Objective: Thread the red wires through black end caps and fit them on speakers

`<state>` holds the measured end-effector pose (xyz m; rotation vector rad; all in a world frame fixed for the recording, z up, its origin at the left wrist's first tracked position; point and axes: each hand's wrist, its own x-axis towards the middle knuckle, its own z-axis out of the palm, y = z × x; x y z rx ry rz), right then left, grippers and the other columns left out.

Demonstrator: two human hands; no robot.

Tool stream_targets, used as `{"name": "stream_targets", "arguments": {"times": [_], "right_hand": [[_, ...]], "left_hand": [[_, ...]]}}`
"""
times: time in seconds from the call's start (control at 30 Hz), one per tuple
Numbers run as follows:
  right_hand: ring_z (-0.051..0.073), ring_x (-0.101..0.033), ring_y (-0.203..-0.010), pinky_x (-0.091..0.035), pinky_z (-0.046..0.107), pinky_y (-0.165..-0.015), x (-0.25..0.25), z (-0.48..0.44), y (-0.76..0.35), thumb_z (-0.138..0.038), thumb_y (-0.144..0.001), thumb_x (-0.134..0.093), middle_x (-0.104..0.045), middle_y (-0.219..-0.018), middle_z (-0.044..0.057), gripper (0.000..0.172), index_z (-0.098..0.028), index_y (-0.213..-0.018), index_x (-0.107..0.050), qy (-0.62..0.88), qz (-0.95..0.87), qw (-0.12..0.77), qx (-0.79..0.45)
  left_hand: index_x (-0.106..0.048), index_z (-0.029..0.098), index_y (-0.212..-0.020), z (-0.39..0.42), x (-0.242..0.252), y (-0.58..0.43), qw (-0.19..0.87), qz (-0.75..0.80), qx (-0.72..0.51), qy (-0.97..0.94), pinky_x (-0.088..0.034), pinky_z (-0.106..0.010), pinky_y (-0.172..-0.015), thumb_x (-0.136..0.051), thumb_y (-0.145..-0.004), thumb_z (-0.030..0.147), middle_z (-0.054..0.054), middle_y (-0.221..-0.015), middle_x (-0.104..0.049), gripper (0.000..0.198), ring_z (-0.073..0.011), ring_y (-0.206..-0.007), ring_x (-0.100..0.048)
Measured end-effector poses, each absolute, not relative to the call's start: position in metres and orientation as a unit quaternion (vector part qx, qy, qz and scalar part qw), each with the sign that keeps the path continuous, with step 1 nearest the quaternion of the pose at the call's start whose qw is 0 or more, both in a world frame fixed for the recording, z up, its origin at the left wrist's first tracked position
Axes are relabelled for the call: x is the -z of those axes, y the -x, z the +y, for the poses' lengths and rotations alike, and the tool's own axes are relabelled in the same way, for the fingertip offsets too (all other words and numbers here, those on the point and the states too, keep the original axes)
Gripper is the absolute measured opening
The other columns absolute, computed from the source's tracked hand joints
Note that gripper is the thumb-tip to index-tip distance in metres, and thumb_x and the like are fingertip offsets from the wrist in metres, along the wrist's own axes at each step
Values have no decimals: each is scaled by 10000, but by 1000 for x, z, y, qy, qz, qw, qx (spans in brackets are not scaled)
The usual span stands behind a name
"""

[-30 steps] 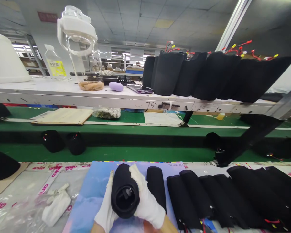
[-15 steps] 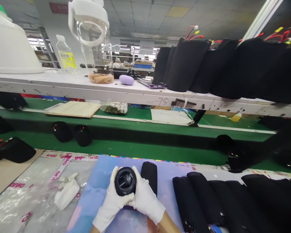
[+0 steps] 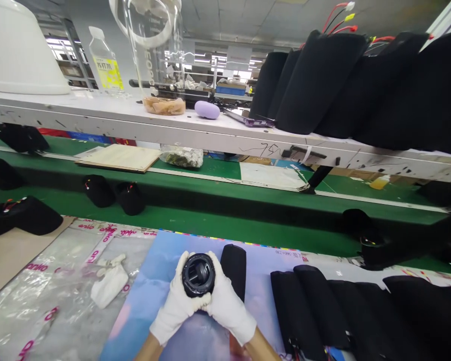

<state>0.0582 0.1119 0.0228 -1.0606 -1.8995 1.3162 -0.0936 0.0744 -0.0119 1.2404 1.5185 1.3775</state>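
Both my hands wear white gloves. My left hand (image 3: 178, 303) and my right hand (image 3: 225, 303) are closed around a black cylindrical part (image 3: 198, 275) from its two sides. Its round open end faces up toward me, with a ring rim and a bar across the inside; its exact kind I cannot tell. Below it lies a blue and pink printed sheet (image 3: 146, 281). Just beyond my right hand, a black fabric-covered cylinder (image 3: 233, 271) rests on that sheet.
Several black cylinders (image 3: 319, 306) lie in a row at the right. A white glove (image 3: 110, 286) lies on plastic film at the left. Behind runs a green conveyor belt (image 3: 210, 225). A white shelf (image 3: 195, 128) above bears a clear jug (image 3: 156, 55), a lilac case (image 3: 207, 110) and standing black cylinders (image 3: 319, 85).
The view has tilted down and shifted slightly, so the shelf sits higher in the picture. Both hands keep hold of the black part, which appears turned slightly.
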Motion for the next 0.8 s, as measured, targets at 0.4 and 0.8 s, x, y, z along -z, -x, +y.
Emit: {"name": "stream_targets", "arguments": {"times": [0.4,0.8], "right_hand": [[534,-300,-1427,-74,743,-1135,-26,120,-108,-21,-560,-726,-507,-1451,281,920,-116,-1447,-501,547,-676,237,-433],[279,-349,-1479,-341,460,-1186,33,104,-76,-568,-826,-629,-317,-1624,125,1048,-237,-1602,-6,377,-592,417,-577]], "left_hand": [[-293,171,-1468,77,30,94,289,590,-537,-530,-385,-587,-1136,-825,-652,370,-217,-1487,-486,994,-376,-1369,-490],[-178,192,-1501,90,14,81,340,557,-518,-554,-466,-505,-1090,-886,-566,445,-213,-1444,-528,1200,-347,-1324,-547]]}}
